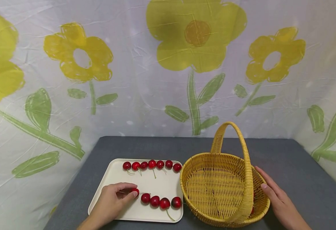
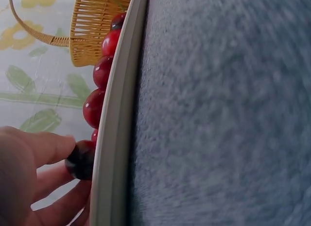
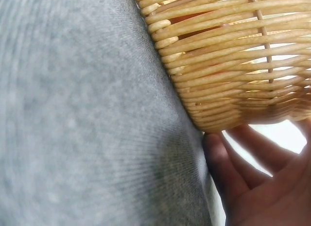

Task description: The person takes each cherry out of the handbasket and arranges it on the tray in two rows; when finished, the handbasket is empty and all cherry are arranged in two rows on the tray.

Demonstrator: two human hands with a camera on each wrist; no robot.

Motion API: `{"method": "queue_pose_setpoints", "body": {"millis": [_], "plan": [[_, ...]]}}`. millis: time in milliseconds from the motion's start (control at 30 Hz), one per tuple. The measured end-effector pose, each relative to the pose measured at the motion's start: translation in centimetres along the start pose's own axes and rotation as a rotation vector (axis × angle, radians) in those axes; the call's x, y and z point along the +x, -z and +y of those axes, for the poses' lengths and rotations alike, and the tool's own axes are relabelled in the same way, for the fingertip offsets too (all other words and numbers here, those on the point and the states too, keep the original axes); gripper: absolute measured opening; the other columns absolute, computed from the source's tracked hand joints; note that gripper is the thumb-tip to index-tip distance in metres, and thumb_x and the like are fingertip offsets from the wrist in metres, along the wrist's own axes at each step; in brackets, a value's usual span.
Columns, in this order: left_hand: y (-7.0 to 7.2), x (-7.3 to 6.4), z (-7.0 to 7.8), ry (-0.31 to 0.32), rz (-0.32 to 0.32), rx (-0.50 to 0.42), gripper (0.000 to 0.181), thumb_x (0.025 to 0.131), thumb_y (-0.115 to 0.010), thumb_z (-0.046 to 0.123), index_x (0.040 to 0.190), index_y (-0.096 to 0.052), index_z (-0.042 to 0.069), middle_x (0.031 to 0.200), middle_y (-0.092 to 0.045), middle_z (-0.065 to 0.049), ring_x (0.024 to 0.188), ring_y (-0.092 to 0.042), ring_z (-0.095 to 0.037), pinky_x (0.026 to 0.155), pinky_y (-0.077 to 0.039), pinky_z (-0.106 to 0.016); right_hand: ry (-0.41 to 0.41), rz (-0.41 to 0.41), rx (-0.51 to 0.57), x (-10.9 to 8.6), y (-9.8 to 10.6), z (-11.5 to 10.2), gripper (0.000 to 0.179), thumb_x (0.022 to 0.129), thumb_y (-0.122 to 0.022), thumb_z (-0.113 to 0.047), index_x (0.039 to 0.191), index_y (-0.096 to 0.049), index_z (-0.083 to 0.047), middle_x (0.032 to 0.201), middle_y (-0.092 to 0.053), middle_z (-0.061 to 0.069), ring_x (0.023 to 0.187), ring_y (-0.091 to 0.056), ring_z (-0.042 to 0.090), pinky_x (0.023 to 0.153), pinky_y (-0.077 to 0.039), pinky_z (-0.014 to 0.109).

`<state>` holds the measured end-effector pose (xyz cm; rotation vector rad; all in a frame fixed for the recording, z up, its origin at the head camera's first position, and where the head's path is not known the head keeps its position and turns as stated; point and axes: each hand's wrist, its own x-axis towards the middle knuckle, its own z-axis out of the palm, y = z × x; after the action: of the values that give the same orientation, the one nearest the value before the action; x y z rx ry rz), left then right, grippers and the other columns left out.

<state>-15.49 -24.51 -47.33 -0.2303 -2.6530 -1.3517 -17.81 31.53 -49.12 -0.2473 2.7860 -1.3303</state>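
My left hand is over the white tray, with thumb and fingers pinching a red cherry. In the left wrist view that cherry looks dark on its near side and sits low at the tray's rim. To its right runs a row of several cherries. Another row of cherries, some with stems, lies along the tray's far side. My right hand rests against the right outer side of the wicker basket, its fingers fairly straight in the right wrist view.
The basket's tall handle arches over its right part. Bits of red show in the basket behind the handle, mostly hidden. Tray and basket stand side by side on a dark grey table. Behind hangs a flower-patterned cloth.
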Motion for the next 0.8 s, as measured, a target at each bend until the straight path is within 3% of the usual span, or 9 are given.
{"method": "queue_pose_setpoints", "body": {"millis": [100,200,300,400,500,567,667,733,800], "plan": [[0.26,-0.06,0.13,0.019,-0.051,0.060,0.010,0.092,-0.089,0.018,0.102,-0.087,0.017,0.096,-0.083,0.010,0.081,-0.069,0.003,0.073,-0.059,-0.020,0.005,0.002,0.013,-0.03,-0.04,0.10,0.057,0.123,-0.031,-0.037,0.177,-0.014,-0.036,0.182,-0.020,0.008,0.163,-0.025,0.036,0.091,-0.041,0.008],[0.50,-0.12,0.29,0.035,-0.107,0.093,0.008,0.093,-0.088,0.021,0.101,-0.087,0.019,0.094,-0.081,0.012,0.079,-0.065,0.003,0.071,-0.056,-0.020,-0.002,0.002,0.010,-0.05,-0.06,0.17,0.057,0.123,-0.031,-0.037,0.177,-0.014,-0.034,0.181,-0.019,0.000,0.162,-0.024,0.041,0.093,-0.042,0.010],[0.54,-0.13,0.30,0.001,-0.125,0.103,0.011,0.094,-0.087,0.020,0.105,-0.086,0.018,0.093,-0.078,0.013,0.076,-0.060,0.003,0.068,-0.054,-0.020,-0.012,0.001,0.019,-0.06,-0.10,0.15,0.057,0.123,-0.030,-0.038,0.177,-0.013,-0.034,0.180,-0.017,-0.007,0.163,-0.021,0.042,0.110,-0.049,0.037],[0.39,-0.10,0.12,-0.073,-0.106,0.092,0.015,0.095,-0.087,0.016,0.109,-0.085,0.014,0.093,-0.076,0.012,0.077,-0.060,0.003,0.068,-0.056,-0.021,-0.015,-0.001,0.040,-0.06,-0.15,0.08,0.058,0.123,-0.029,-0.038,0.178,-0.012,-0.034,0.180,-0.015,-0.006,0.163,-0.019,0.044,0.111,-0.043,0.070],[0.28,-0.12,0.00,-0.113,-0.096,0.078,0.017,0.095,-0.086,0.012,0.112,-0.084,0.012,0.095,-0.077,0.011,0.077,-0.062,0.003,0.068,-0.057,-0.021,-0.013,-0.001,0.055,-0.04,-0.19,0.05,0.058,0.123,-0.029,-0.037,0.178,-0.012,-0.033,0.181,-0.015,-0.003,0.163,-0.018,0.045,0.109,-0.038,0.080],[0.25,-0.11,-0.01,-0.103,-0.102,0.069,0.016,0.096,-0.085,0.012,0.112,-0.084,0.013,0.097,-0.078,0.011,0.077,-0.062,0.003,0.068,-0.057,-0.021,-0.010,0.001,0.048,-0.04,-0.18,0.04,0.058,0.123,-0.029,-0.037,0.178,-0.012,-0.034,0.180,-0.015,-0.005,0.163,-0.018,0.045,0.109,-0.040,0.077],[0.30,-0.08,0.01,-0.078,-0.118,0.069,0.016,0.097,-0.084,0.013,0.113,-0.084,0.014,0.100,-0.080,0.010,0.076,-0.062,0.002,0.068,-0.057,-0.021,-0.003,0.005,0.023,-0.03,-0.11,0.13,0.057,0.123,-0.030,-0.037,0.177,-0.014,-0.035,0.178,-0.017,-0.012,0.164,-0.020,0.040,0.114,-0.048,0.046],[0.30,-0.07,0.03,-0.078,-0.117,0.072,0.016,0.098,-0.084,0.013,0.113,-0.084,0.015,0.100,-0.079,0.010,0.078,-0.063,0.002,0.068,-0.057,-0.021,0.003,0.008,0.012,-0.03,-0.08,0.22,0.057,0.123,-0.031,-0.037,0.177,-0.015,-0.036,0.176,-0.018,-0.017,0.164,-0.021,0.037,0.105,-0.047,0.024],[0.30,-0.07,0.00,-0.093,-0.111,0.075,0.016,0.098,-0.083,0.013,0.114,-0.084,0.014,0.099,-0.079,0.011,0.079,-0.063,0.002,0.069,-0.057,-0.021,0.008,0.010,0.009,-0.02,-0.06,0.32,0.057,0.123,-0.032,-0.036,0.177,-0.016,-0.037,0.177,-0.018,-0.019,0.164,-0.021,0.033,0.093,-0.040,0.009]]}}
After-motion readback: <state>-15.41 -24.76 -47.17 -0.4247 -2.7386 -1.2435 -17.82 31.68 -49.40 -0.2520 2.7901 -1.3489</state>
